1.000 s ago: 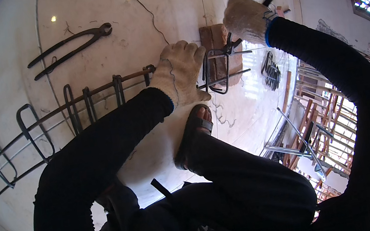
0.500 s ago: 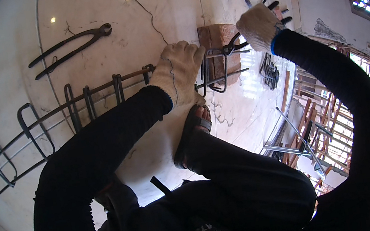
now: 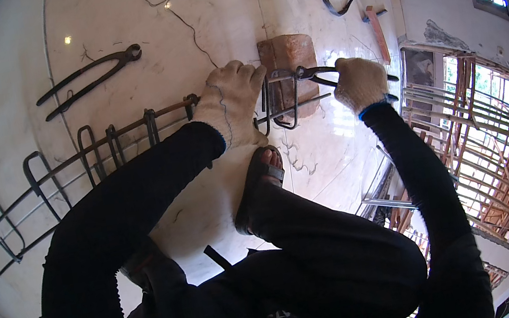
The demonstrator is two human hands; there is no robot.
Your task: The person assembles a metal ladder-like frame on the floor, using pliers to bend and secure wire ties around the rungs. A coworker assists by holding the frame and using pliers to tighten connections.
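Note:
My gloved left hand [image 3: 230, 105] is closed around the rods of a long steel rebar cage [image 3: 153, 127], which has several bent rectangular stirrups along it. My gloved right hand [image 3: 363, 82] grips the handles of dark pincers [image 3: 316, 71]. Their jaws are at the cage's right end, by the rod tips and the last stirrup. Beneath that end is a reddish-brown brick [image 3: 290, 53], partly covered by the rods. Whether the jaws bite on wire is too small to tell. A thin wire lies across the back of the left glove.
A second pair of pincers [image 3: 132, 53] lies on the pale tiled floor at the upper left. Loose wire [image 3: 195, 33] trails beyond my left hand. Farther right are a curved black tool [image 3: 335, 5] and a reddish stick [image 3: 378, 35]. My sandalled foot [image 3: 263, 171] is close to the cage.
My right hand has moved down and nearer with the pincers, whose handles now reach more level toward the cage end. The left hand keeps its hold, while the whole view has shifted slightly.

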